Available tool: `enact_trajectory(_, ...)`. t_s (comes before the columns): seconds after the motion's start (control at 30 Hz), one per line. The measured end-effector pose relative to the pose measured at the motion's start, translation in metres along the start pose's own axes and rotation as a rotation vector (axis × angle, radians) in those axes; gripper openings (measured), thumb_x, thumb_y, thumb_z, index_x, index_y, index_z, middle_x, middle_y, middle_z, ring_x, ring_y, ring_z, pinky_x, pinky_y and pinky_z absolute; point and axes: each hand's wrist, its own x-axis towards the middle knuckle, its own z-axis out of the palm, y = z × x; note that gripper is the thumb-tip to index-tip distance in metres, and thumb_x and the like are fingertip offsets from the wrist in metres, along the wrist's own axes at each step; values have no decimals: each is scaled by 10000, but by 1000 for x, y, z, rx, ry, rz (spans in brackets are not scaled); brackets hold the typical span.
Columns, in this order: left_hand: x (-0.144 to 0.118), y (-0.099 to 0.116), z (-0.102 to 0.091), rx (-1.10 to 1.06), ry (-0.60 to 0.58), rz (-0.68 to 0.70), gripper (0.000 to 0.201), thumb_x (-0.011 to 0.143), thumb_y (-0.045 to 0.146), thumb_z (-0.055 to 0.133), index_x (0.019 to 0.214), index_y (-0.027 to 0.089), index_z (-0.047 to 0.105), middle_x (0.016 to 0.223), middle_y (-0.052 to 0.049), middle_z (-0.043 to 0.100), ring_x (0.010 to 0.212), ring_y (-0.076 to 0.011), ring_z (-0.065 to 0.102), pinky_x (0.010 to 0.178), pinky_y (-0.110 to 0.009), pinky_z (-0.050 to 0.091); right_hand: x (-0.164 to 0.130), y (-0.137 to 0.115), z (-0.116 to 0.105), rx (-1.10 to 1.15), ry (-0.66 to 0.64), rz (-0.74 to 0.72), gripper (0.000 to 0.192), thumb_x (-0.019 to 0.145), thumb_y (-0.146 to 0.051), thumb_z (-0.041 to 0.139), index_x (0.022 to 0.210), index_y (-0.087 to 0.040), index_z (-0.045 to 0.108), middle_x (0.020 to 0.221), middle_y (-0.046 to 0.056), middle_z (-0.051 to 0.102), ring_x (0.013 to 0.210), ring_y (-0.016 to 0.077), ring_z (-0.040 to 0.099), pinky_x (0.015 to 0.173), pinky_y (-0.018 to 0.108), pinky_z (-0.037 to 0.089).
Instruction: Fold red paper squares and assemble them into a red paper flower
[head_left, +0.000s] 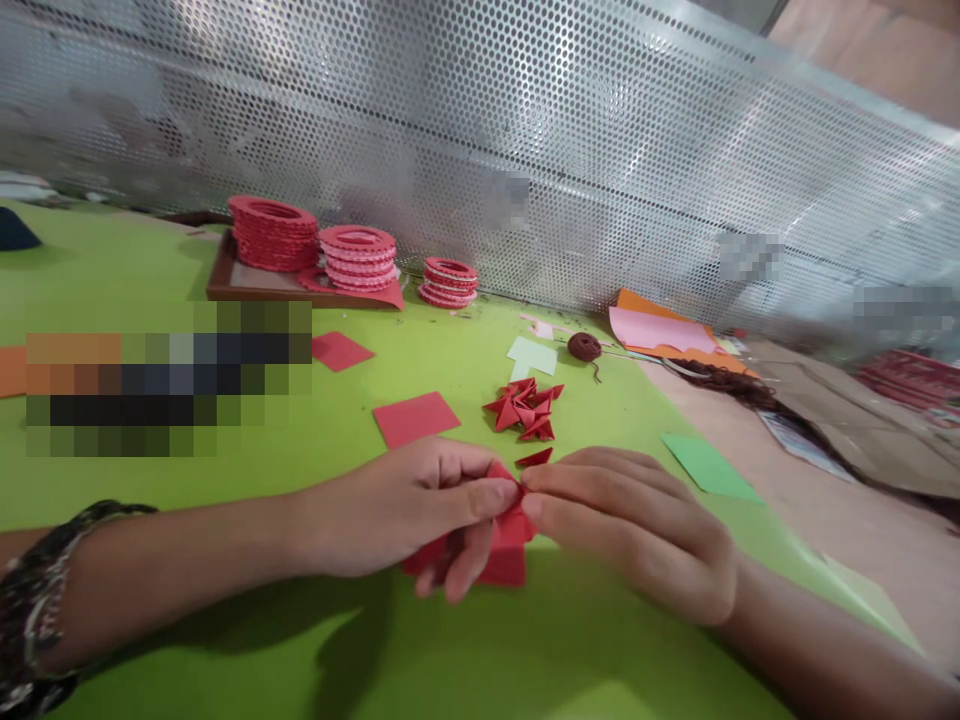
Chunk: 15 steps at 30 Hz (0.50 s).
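My left hand [405, 505] and my right hand [637, 525] meet over the green table sheet [225, 640], both pinching a red paper piece [506, 545] that is partly folded. Their fingertips touch at its top corner. A small folded red triangle [534, 458] lies just beyond the fingertips. Further back sits a cluster of several folded red triangles [525, 407]. A flat red paper square [415, 418] lies left of the cluster, and another red square [341, 351] lies farther back.
Stacks of red paper rings [274, 232] [358, 257] [448, 281] stand at the back, two on a brown tray [225, 285]. A perforated metal panel [525, 130] walls off the rear. Pink and orange sheets [660, 330], a green paper piece [709, 467] and brown paper [847, 420] lie at right.
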Motion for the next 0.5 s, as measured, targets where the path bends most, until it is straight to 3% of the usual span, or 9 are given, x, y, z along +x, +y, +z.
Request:
enact_trajectory(0.27,0,-3,-2,52,17,13,225,888,327,383,768,167,488,444,78,503,327,-20,378,337,-78,307,-4,2,3,10,38,-11,268,904,-163,374,791,-140,616,792,69,666,732,121,613,601,219,526)
enact_trajectory(0.37,0,-4,-1,91,50,39,223,890,327,372,767,171,474,461,76,506,350,-26,387,351,-89,304,-3,2,5,167,-37,153,192,887,-166,431,805,-139,603,823,71,653,750,113,613,632,211,522)
enact_trajectory(0.5,1,-7,2,203,140,150,204,893,301,357,765,173,453,497,77,510,390,-34,411,392,-112,326,0,-2,13,418,45,431,59,794,-95,543,765,-139,568,714,39,627,675,103,597,610,189,502)
